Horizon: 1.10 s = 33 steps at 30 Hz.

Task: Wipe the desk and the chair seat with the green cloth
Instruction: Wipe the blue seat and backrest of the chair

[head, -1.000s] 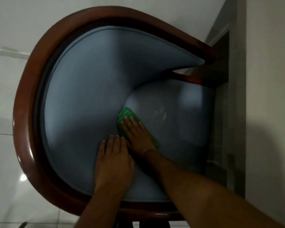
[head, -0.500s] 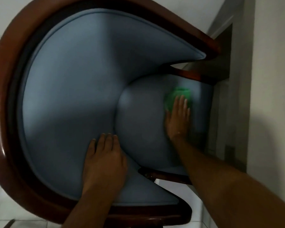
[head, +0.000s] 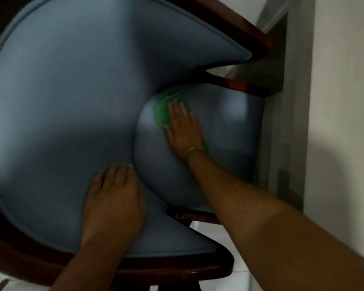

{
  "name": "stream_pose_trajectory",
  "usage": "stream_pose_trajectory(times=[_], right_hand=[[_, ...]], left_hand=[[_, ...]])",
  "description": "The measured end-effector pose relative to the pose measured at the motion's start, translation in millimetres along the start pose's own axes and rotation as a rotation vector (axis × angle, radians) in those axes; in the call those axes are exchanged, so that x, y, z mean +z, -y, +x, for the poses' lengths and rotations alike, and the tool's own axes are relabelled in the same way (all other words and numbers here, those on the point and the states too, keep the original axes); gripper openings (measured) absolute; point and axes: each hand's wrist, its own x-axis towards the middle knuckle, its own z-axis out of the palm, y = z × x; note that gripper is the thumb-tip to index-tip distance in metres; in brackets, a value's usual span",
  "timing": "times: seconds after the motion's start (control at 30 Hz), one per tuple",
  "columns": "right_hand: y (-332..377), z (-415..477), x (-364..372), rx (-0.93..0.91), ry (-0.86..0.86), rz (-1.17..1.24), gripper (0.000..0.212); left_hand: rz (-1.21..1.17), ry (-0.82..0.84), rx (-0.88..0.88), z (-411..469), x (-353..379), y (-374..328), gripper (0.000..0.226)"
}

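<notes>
Nearest the camera: dark reddish wooden frame [head: 177, 271] of the chair, glossy, curving along the bottom edge and up the left side.

Left hand [head: 114, 198] lies flat, palm down, fingers straight and together, on the blue padded backrest [head: 61, 112] just beside the seam where it meets the seat. It holds nothing.

Right forearm crosses from the lower right corner over a wooden armrest [head: 198, 215] toward the seat. A thin bracelet [head: 192, 151] sits at the wrist.

Right hand [head: 183, 129] is spread flat, palm down, on the blue chair seat [head: 229, 131], pressing the green cloth [head: 162, 114] beneath it. Fingers are extended, not curled around the fabric. Cloth shows past the fingertips and thumb side, with a sliver also visible at the heel of the hand. Cloth lies on the back part of the seat, near the seam with the backrest. Its outline is smeared by motion blur, so folded or bunched: cannot tell.

Beyond: the far armrest [head: 235, 85], same dark wood, runs along the seat's upper edge. Past it a grey vertical frame [head: 290, 122], possibly a doorway edge, and a pale wall [head: 345, 101] to the right. Pale floor [head: 208, 232] shows between the near armrest and the backrest.
</notes>
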Motion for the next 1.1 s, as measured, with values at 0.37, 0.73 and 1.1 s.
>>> stream_pose_trajectory(times=[0.37, 0.73, 1.1], right_hand=[[-92.8, -70.0, 0.2, 0.808, -0.248, 0.010, 0.087], [20.9, -136.5, 55.9, -0.555, 0.125, -0.123, 0.067], [-30.2, -147.4, 31.0, -0.216, 0.048, 0.084, 0.065]], left_hand=[[0.054, 0.091, -0.053, -0.8, -4.6, -0.8, 0.078], [0.098, 0.111, -0.071, 4.2, -11.8, -2.5, 0.078], [0.073, 0.073, -0.060, 1.8, -2.8, -4.7, 0.073]])
